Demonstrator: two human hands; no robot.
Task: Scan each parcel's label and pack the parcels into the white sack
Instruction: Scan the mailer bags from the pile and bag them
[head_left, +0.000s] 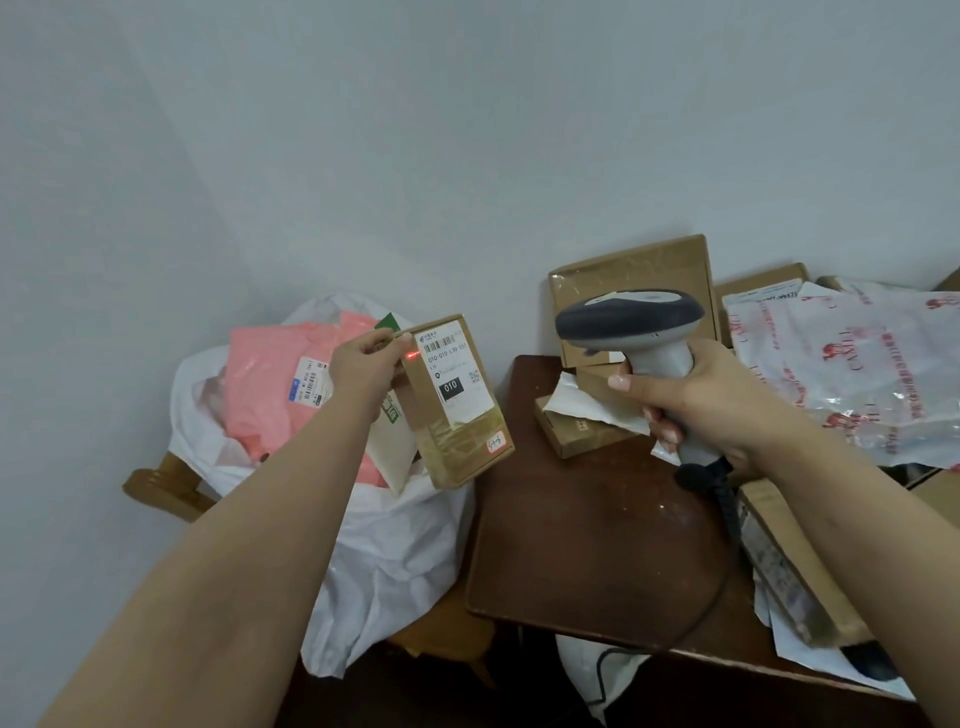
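Left hand (363, 364), right hand (696, 400): both gripping.

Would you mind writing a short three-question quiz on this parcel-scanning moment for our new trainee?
1. True or false: the right hand grips the barcode scanner.
2. Where does the scanner's red light fall? A) on the pink bag; B) at the left edge of the cardboard parcel's label, by the left hand; C) on the wooden table.
3. Fill in: the pink plastic parcel lies in the ____ sack.

Key: 1 true; 2 B; 3 white.
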